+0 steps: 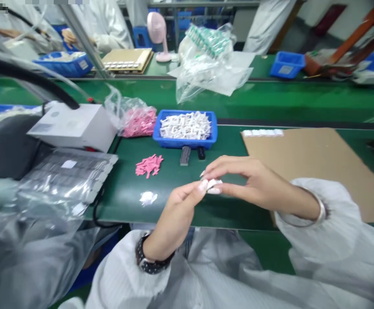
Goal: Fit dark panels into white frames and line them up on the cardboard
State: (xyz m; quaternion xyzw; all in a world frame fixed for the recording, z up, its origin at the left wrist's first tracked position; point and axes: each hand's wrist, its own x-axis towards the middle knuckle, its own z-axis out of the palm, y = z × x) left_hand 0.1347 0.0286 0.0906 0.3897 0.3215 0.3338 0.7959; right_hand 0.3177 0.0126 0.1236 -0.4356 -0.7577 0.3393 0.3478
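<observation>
1. your left hand (182, 210) and right hand (247, 182) grasp a small white plastic part (214, 186) between their fingertips, just in front of the blue plastic tray (187, 145).
2. left of the tray lie loose pink pieces (148, 165) and a bag of pink pieces (138, 122).
3. right of the tray lies a cardboard sheet (315, 171).
4. further left of the tray, the label (41, 127) on the white box (72, 126) is too small to read.

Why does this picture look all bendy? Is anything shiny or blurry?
In the head view, the edges bow outward, so the green belt looks curved; the silvery plastic bag on the left shows bright white glare; the right hand looks fairly sharp, while the far corners turn soft.
</observation>
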